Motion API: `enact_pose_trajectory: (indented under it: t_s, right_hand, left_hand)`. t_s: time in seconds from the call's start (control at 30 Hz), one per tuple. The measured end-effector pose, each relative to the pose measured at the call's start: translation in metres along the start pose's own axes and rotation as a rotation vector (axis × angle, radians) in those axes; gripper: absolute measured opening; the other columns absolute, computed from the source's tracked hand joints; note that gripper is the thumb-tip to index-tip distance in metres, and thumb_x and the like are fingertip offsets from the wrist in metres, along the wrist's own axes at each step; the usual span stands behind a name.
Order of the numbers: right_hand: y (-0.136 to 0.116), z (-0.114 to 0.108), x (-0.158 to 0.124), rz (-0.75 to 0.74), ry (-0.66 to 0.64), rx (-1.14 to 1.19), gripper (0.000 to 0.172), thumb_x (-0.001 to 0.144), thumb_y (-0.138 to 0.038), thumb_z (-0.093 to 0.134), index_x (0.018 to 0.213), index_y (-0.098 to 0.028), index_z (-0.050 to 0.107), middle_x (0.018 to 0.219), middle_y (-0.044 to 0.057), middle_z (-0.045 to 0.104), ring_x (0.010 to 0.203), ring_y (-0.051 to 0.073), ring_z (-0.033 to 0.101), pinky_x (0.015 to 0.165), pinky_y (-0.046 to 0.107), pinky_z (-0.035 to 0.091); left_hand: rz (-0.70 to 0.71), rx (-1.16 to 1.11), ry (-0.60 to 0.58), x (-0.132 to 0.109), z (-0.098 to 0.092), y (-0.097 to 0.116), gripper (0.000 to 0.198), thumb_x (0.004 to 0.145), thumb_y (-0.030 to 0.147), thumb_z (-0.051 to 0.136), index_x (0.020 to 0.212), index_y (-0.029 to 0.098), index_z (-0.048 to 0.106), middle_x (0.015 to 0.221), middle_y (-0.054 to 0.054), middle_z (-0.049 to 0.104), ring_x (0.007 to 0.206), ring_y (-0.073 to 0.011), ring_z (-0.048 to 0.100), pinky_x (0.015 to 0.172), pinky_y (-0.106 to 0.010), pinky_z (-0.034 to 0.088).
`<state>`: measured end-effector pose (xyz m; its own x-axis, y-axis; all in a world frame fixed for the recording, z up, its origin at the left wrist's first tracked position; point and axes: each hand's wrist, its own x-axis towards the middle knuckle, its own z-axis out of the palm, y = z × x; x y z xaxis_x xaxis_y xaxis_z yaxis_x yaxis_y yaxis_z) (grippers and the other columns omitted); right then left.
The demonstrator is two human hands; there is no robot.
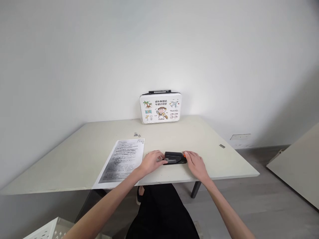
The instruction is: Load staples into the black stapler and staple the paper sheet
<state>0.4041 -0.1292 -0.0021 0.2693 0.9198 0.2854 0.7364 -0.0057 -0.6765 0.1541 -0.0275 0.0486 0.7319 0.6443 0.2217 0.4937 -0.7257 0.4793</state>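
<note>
A black stapler (175, 157) with an orange end lies on the pale table (74, 159) near its front edge. My left hand (152, 161) grips the stapler's left end with curled fingers. My right hand (195, 163) rests against the orange right end, fingers bent over it. A printed sheet of paper (123, 160) lies flat just left of my left hand, its lower edge reaching the table's front edge.
A white case (160, 108) with cartoon travel pictures and a black handle stands against the wall at the table's back. Small staple strips (137, 134) lie behind the paper; another small metal piece (222, 146) lies at the right. A white perforated bin (47, 230) sits bottom left.
</note>
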Motion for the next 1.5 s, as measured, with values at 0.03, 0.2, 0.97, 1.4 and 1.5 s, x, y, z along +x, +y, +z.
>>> enact_pose_trajectory:
  t_s: [0.03, 0.2, 0.97, 1.4, 1.5]
  right_hand:
    - [-0.001, 0.000, -0.001, -0.016, -0.009, 0.010, 0.056, 0.109, -0.054, 0.022, 0.117, -0.027, 0.070, 0.131, 0.008, 0.072, 0.128, 0.028, 0.060, 0.107, 0.046, 0.044]
    - [-0.002, -0.001, -0.009, -0.135, -0.035, -0.011, 0.052, 0.099, -0.065, 0.051, 0.133, -0.027, 0.060, 0.133, 0.010, 0.069, 0.122, 0.030, 0.063, 0.104, 0.044, 0.048]
    - [-0.003, 0.002, -0.012, -0.152, 0.029, -0.068, 0.046, 0.099, -0.064, 0.052, 0.122, -0.025, 0.059, 0.122, 0.012, 0.071, 0.111, 0.031, 0.065, 0.097, 0.046, 0.049]
    - [0.000, 0.003, -0.010, -0.178, 0.037, -0.067, 0.039, 0.100, -0.058, 0.053, 0.123, -0.027, 0.060, 0.123, 0.009, 0.072, 0.113, 0.029, 0.066, 0.097, 0.043, 0.049]
    - [0.000, 0.003, -0.010, -0.180, 0.042, -0.069, 0.041, 0.100, -0.059, 0.054, 0.124, -0.026, 0.060, 0.123, 0.010, 0.072, 0.113, 0.030, 0.066, 0.097, 0.043, 0.048]
  left_hand:
    - [-0.003, 0.009, 0.006, 0.000, -0.001, 0.000, 0.025, 0.096, 0.047, 0.068, 0.093, 0.022, 0.072, 0.102, -0.003, 0.075, 0.088, -0.0204, 0.071, 0.077, -0.031, 0.053]
    - [0.017, 0.066, 0.025, -0.012, -0.014, -0.004, 0.025, 0.097, 0.048, 0.066, 0.097, 0.024, 0.073, 0.100, -0.004, 0.076, 0.091, -0.0226, 0.070, 0.080, -0.033, 0.052]
    - [-0.453, 0.480, 0.201, 0.067, -0.084, -0.138, 0.028, 0.100, 0.030, 0.066, 0.125, 0.019, 0.068, 0.129, -0.013, 0.065, 0.118, -0.0294, 0.064, 0.101, -0.050, 0.054]
    - [-0.201, 0.209, 0.095, 0.060, -0.076, -0.079, 0.023, 0.102, 0.033, 0.054, 0.112, 0.020, 0.069, 0.104, -0.006, 0.077, 0.094, -0.0210, 0.072, 0.088, -0.034, 0.057]
    - [-0.105, 0.136, 0.066, 0.031, -0.070, -0.048, 0.027, 0.102, 0.039, 0.054, 0.117, 0.021, 0.069, 0.112, -0.005, 0.077, 0.096, -0.0194, 0.072, 0.088, -0.032, 0.057]
